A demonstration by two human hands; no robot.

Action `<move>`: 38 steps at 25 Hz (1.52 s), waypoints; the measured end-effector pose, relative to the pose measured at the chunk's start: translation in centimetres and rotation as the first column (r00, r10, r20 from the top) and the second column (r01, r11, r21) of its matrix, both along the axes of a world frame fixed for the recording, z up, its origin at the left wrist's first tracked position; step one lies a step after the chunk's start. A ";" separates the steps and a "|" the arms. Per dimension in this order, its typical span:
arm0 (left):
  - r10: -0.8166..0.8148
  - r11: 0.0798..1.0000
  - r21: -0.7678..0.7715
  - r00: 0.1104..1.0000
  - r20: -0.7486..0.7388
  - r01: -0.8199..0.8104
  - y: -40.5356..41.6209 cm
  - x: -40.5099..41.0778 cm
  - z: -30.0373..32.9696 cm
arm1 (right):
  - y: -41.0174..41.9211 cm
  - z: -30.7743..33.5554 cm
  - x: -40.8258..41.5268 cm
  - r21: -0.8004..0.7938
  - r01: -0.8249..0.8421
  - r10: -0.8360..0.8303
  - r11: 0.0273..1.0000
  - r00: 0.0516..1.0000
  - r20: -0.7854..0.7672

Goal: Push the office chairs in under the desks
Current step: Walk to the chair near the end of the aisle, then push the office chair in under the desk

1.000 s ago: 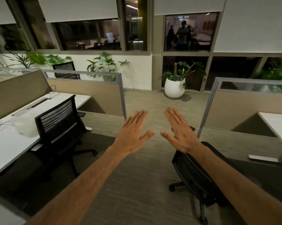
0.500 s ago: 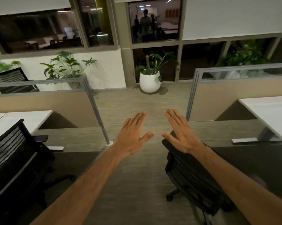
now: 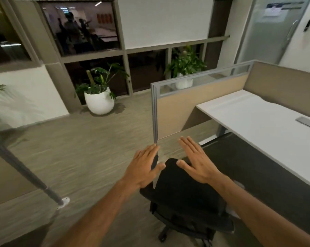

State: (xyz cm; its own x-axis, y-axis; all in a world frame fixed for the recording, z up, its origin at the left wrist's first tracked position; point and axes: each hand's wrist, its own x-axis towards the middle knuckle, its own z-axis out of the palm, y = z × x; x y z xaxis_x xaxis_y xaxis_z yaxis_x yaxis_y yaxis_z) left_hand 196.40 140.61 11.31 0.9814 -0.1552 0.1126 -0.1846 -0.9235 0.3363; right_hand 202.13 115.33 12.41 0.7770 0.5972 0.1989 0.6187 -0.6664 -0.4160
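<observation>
Black mesh-backed office chair on castors (image 3: 187, 195), standing out from the white table (image 3: 261, 122), directly beneath both grips: left hand (image 3: 143, 171) and right hand (image 3: 197, 162) open-palmed, empty; probably light-rolling, swivel-prone, best pushed at backrest top.

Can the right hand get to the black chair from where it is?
Probably yes. The right hand is open and hovers right over the black chair, with nothing between them. The left hand is off to the chair's other side, so it isn't in the way.

Both bare arms stretched fwd, palms down; left hand (image 3: 145, 168) & right hand (image 3: 197, 162) flat, fingers (image 3: 187, 145) spread, holding nothing.
</observation>
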 end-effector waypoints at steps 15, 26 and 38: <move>-0.406 0.863 0.063 0.762 -0.504 0.501 -0.7 7.6 -20.3 | -7.1 -17.5 -6.5 -0.296 0.435 -0.525 0.850 0.744 -0.414; -0.493 0.788 0.101 0.722 -0.485 0.607 1.9 7.3 -23.3 | -3.9 -22.2 -9.6 -0.558 0.467 -0.706 0.686 0.613 -0.354; -0.563 0.736 0.096 0.685 -0.463 0.670 3.6 9.3 -24.2 | -3.4 -23.7 -8.5 -0.555 0.473 -0.708 0.684 0.613 -0.351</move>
State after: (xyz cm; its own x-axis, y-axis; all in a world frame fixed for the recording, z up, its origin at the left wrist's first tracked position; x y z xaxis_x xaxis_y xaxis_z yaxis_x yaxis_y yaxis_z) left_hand 205.65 144.19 -12.87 0.6004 -0.7088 -0.3702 -0.6485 -0.7025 0.2932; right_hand 193.66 111.93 -11.27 0.8845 -0.1070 -0.4541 -0.1994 -0.9666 -0.1607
